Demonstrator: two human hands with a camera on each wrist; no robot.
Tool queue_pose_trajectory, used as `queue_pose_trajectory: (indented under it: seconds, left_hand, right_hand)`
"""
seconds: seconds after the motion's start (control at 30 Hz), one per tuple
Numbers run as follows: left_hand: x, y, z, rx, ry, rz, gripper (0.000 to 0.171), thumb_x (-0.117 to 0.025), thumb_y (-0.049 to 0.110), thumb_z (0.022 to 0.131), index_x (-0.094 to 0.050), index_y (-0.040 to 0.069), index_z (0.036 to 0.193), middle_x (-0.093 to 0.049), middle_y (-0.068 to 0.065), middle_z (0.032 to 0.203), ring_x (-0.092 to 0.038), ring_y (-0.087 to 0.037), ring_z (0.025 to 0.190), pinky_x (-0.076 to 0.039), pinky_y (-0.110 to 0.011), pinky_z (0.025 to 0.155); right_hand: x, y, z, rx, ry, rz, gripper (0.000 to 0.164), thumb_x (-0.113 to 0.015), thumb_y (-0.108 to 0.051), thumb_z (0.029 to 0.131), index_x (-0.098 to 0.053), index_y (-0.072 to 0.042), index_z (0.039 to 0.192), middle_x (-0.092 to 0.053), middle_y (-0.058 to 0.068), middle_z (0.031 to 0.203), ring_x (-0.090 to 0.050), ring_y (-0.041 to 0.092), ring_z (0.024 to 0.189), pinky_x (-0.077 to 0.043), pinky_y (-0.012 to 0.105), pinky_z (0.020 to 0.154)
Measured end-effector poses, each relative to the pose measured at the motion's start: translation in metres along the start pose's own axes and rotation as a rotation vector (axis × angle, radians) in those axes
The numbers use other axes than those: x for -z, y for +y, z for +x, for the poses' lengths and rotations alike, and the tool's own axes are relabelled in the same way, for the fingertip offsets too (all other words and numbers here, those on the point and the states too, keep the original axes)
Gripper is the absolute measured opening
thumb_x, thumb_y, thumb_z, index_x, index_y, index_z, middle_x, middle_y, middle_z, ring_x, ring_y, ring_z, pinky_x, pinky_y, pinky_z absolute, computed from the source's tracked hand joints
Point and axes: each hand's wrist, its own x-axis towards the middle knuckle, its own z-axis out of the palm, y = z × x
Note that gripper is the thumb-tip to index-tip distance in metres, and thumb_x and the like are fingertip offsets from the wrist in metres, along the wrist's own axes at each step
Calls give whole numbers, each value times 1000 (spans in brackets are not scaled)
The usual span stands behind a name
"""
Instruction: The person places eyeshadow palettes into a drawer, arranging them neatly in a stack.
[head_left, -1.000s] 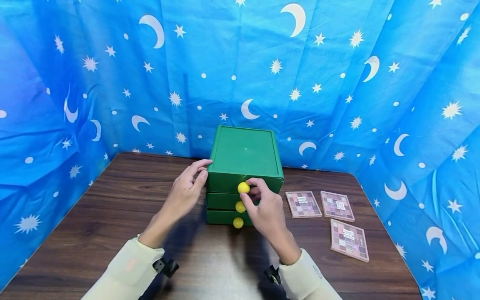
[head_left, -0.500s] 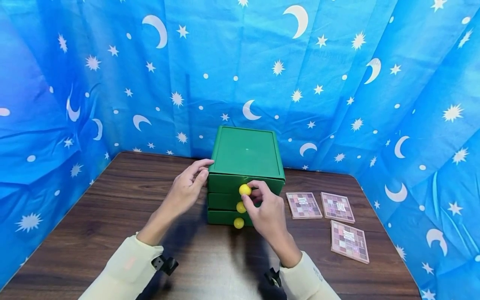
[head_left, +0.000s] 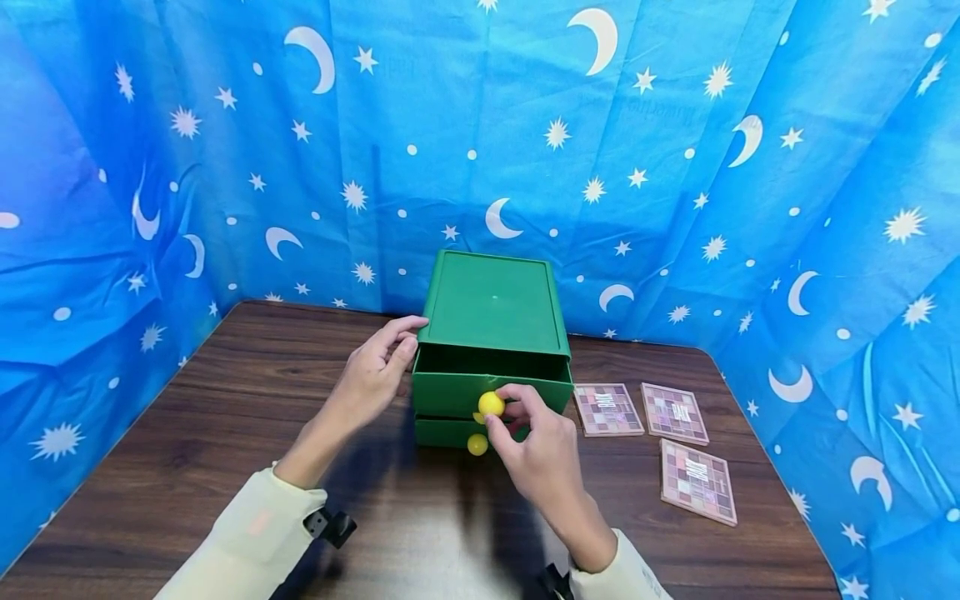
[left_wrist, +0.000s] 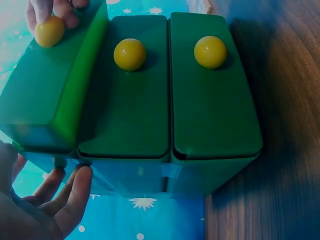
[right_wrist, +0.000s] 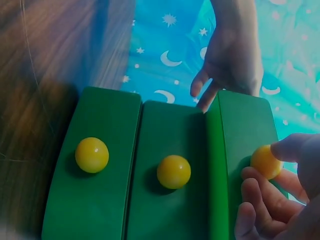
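A green three-drawer box [head_left: 495,300] stands on the table, each drawer with a round yellow knob. Its top drawer [head_left: 450,390] is pulled partway out, and a dark gap shows behind its front. My right hand [head_left: 543,446] pinches the top yellow knob [head_left: 491,404] between thumb and fingers, also seen in the right wrist view. My left hand [head_left: 371,367] rests its fairly straight fingers against the box's left side near the top front corner. In the left wrist view, the middle knob [left_wrist: 130,54] and bottom knob [left_wrist: 210,52] sit on drawers that are pushed in.
Three flat square palettes with gridded covers lie to the right of the box: a left palette [head_left: 609,410], a back right palette [head_left: 675,412] and a front palette [head_left: 698,482]. A blue cloth [head_left: 420,100] with moons and stars hangs around the wooden table [head_left: 225,433].
The top drawer has slid out toward me, from nearly closed to partway open. My right hand has moved back and down with the knob. My left hand has stayed at the box's side.
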Motion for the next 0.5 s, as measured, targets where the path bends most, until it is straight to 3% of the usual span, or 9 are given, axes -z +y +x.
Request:
queue_pose_trajectory:
  seconds: [0.17, 0.5]
  left_hand:
    - [0, -1, 0, 6, 1, -9, 36, -38, 40, 103, -50, 32, 136, -64, -5, 115, -64, -19, 92, -48, -38, 79]
    - [0, 0, 1, -7, 7, -1, 36, -39, 39, 103, -50, 31, 136, -64, -5, 114, -64, -20, 91, -48, -39, 80]
  right_hand:
    - [4, -5, -9, 5, -9, -19, 26, -75, -24, 83, -62, -21, 106, -71, -6, 82, -62, 2, 67, -51, 17, 63]
    - [13, -12, -28, 53, 12, -47, 29, -78, -20, 78, -63, -21, 102, -67, -11, 75, -55, -7, 61, -48, 13, 57]
